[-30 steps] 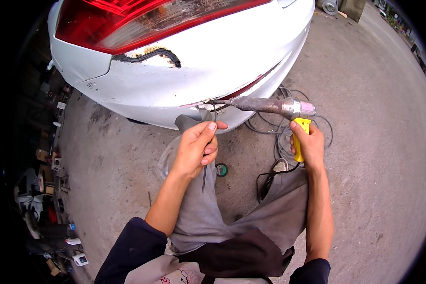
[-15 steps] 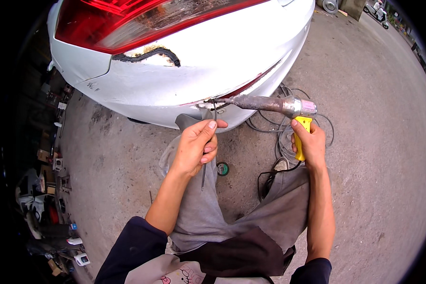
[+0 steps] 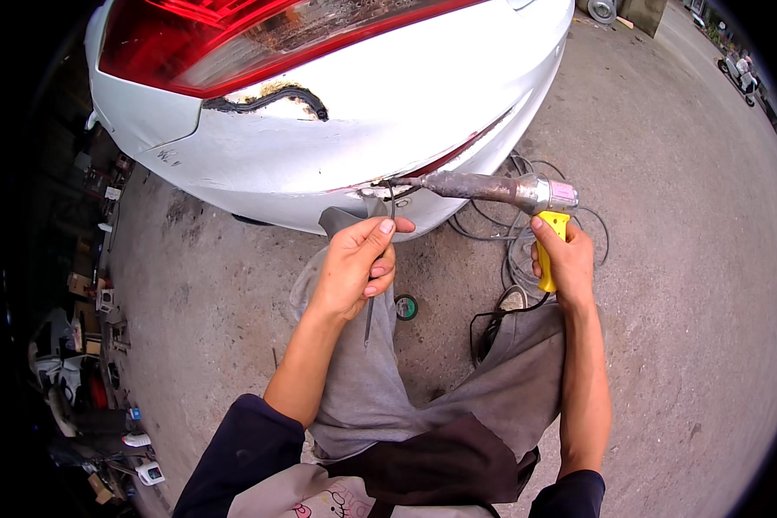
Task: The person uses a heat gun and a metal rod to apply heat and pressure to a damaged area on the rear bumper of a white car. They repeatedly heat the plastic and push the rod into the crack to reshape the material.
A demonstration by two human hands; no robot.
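My right hand (image 3: 570, 266) is closed round the yellow handle of a hot-air welding gun (image 3: 483, 187), whose stained metal barrel points left. Its narrow nozzle reaches a damaged spot (image 3: 376, 187) on the white car bumper (image 3: 272, 164), at the left end of a red reflector strip (image 3: 457, 159). Between thumb and fingers, my left hand (image 3: 360, 268) pinches a thin dark plastic welding rod (image 3: 369, 326). The rod's upper end bends up to the nozzle tip; its lower end hangs below my hand. Whether the tip touches the bumper, I cannot tell.
A black raised seam (image 3: 276, 100) crosses the bumper under the red tail light (image 3: 233, 52). Looped grey cable (image 3: 514, 250) lies on the concrete behind the gun. A round roll (image 3: 406, 307) sits between my legs. Clutter (image 3: 78, 345) lines the left; a scooter (image 3: 741, 76) is far right.
Both hands, the gun and the bumper hold nearly the same place. The rod's lower end has shifted slightly left. In the far right background, a scooter appears lower and further right.
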